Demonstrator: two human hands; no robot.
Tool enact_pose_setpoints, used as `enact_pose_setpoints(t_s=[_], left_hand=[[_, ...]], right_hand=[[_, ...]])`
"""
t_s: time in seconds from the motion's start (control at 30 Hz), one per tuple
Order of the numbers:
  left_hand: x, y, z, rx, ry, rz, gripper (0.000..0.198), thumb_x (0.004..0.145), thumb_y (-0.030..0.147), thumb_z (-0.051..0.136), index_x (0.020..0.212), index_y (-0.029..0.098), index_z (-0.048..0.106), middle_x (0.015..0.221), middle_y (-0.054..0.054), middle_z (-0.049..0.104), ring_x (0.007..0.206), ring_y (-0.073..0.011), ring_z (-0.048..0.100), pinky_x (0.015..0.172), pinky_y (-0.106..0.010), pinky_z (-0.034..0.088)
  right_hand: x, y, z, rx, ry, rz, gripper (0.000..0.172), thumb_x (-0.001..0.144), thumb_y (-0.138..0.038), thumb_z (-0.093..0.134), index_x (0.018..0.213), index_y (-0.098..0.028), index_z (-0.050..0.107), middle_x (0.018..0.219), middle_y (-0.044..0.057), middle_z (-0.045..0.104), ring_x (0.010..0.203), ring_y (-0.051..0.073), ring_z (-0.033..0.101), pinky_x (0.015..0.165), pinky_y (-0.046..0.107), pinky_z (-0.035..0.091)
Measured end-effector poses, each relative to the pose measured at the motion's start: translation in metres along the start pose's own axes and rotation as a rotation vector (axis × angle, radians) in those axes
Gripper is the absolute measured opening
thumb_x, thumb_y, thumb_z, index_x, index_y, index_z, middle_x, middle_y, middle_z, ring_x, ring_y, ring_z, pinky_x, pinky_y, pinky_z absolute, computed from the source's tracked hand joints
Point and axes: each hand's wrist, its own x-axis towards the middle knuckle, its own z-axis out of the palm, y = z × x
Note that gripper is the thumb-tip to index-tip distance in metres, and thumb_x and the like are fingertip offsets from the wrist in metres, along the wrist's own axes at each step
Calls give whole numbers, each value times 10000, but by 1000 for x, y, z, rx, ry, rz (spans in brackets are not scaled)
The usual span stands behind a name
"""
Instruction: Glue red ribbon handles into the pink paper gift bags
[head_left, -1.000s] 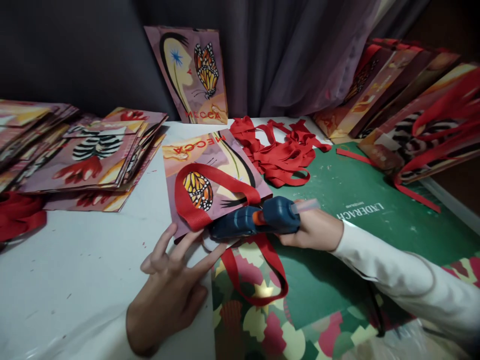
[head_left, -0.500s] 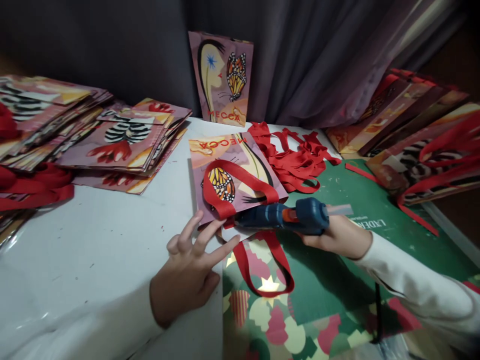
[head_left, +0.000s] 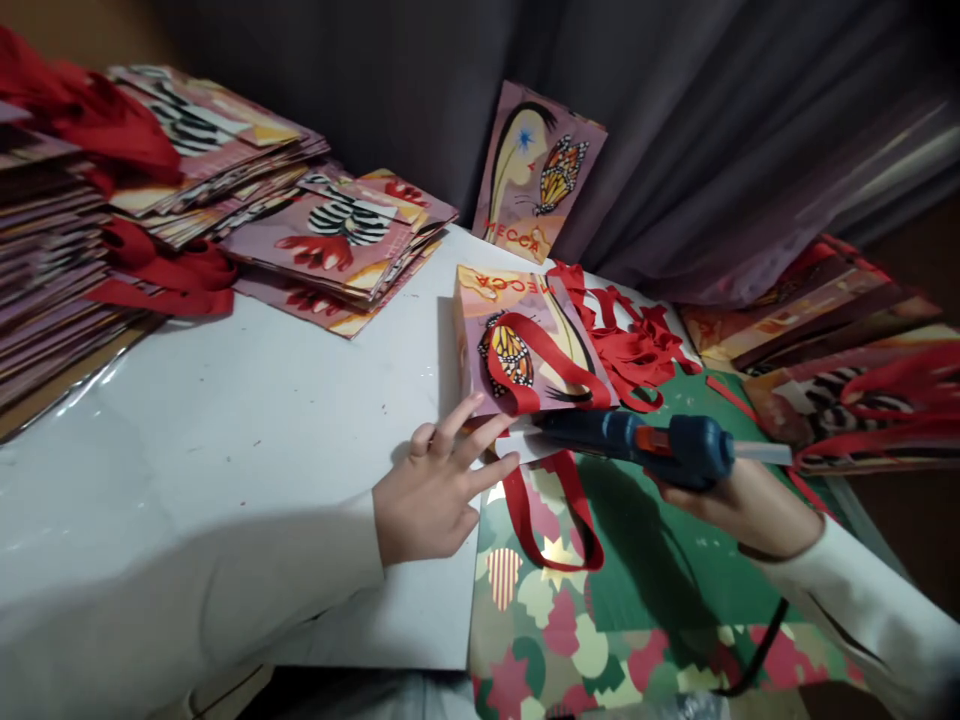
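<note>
A pink paper bag (head_left: 517,320) with a butterfly print and a red ribbon handle (head_left: 544,350) lies flat on the white table (head_left: 262,400). My left hand (head_left: 439,485) rests with spread fingers at the bag's near edge, fingertips touching it. My right hand (head_left: 750,500) grips a blue glue gun (head_left: 645,445), its nozzle pointing left at the bag's open edge. A second red ribbon loop (head_left: 551,515) hangs from the bag over a green patterned bag (head_left: 600,600).
Stacks of flat printed bags (head_left: 330,240) with red ribbons fill the left. One bag (head_left: 536,185) stands against a dark curtain. Loose red ribbons (head_left: 637,340) lie behind the work. More bags (head_left: 840,350) lean at the right. A black cord (head_left: 757,650) trails from the gun.
The view has swung left and tilted, so everything sits further right. Both hands keep their places at the bag, the glue gun still aimed at its edge.
</note>
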Motion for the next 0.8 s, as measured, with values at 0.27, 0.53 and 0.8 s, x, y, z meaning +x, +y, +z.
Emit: enact_pose_setpoints(t_s=[0.27, 0.53, 0.8], left_hand=[[1, 1, -2, -16, -32, 12, 575, 760, 263, 601, 1331, 324, 570, 1590, -22, 283, 1455, -362, 121, 896, -426, 326], [2, 1, 2, -52, -5, 18, 551, 759, 264, 603, 1309, 288, 582, 1611, -24, 247, 1476, -366, 48, 935, -449, 314], [3, 3, 2, -27, 13, 6, 505, 768, 319, 598, 1272, 283, 609, 1604, -10, 271, 1472, -365, 57, 943, -422, 299]], right_hand=[[-6, 0, -14, -77, 63, -10, 205, 777, -383, 563, 786, -190, 633, 747, 85, 723, 654, 253, 700, 580, 320, 553], [-7, 6, -21, -299, 50, -12, 169, 776, -373, 577, 707, -225, 620, 732, 87, 707, 731, 315, 709, 557, 348, 560], [6, -24, -42, -500, -61, -55, 92, 793, -282, 542, 824, -255, 624, 662, 4, 704, 569, 221, 689, 466, 286, 484]])
